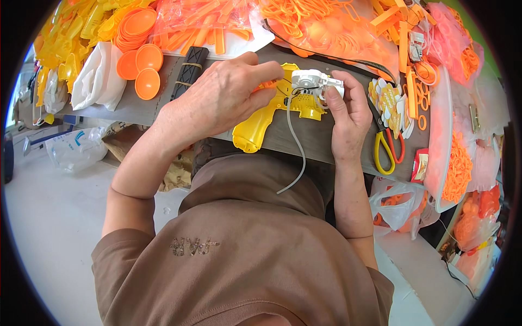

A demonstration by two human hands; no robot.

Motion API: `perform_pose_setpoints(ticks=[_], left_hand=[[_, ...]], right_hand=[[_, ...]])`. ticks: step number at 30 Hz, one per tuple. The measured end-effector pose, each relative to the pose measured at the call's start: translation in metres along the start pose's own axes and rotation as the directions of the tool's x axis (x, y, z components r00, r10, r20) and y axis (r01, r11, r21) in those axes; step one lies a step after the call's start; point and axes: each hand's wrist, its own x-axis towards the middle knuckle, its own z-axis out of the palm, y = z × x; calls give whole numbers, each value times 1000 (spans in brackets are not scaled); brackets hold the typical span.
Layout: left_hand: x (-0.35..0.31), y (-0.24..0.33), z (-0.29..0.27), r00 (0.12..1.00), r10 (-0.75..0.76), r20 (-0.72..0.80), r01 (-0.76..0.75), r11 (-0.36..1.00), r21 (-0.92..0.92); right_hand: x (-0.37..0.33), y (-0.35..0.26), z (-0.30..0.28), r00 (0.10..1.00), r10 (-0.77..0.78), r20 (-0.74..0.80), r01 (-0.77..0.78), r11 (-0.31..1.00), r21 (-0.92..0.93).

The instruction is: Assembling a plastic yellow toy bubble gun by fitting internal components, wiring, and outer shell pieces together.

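Yellow plastic toy-gun shell (260, 122) lies at the surface (321, 142) edge, light, stiff, slick; my left hand (220, 95) clamps its body. My right hand (348, 117) pinches the small white motor unit (311, 80); thin tube (298, 144) dangles, fragile – grip housings only

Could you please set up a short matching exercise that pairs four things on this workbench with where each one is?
Things:
1. yellow toy gun shell
2. white motor unit
3. orange round caps
4. scissors

Places:
A. lying to the right of the right hand
B. pinched by the right hand's fingers, on top of the shell
C. piled at the bench's far left
D. under the left hand

Pairs: 1-D, 2-B, 3-C, 4-A
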Motion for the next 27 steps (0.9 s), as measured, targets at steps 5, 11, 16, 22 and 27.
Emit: perform_pose_setpoints(ticks=[5,11,16,22,27], left_hand=[[5,0,-1,1000,1,0,-1,1000,9],[5,2,3,996,-31,-83,39,995,88],[7,3,11,990,-98,-100,112,984,136],[2,-12,28,960,96,-264,-32,971,237],[1,-11,41,924,51,-379,38,974,222]], right_hand=[[0,2,0,1000,-7,-11,7,1000,1],[1,8,-3,999,-49,9,49,998,-26],[-1,5,-1,999,-24,35,25,1000,-3],[0,4,1,1000,-4,23,3,999,38],[0,4,-1,999,5,41,-7,999,46]])
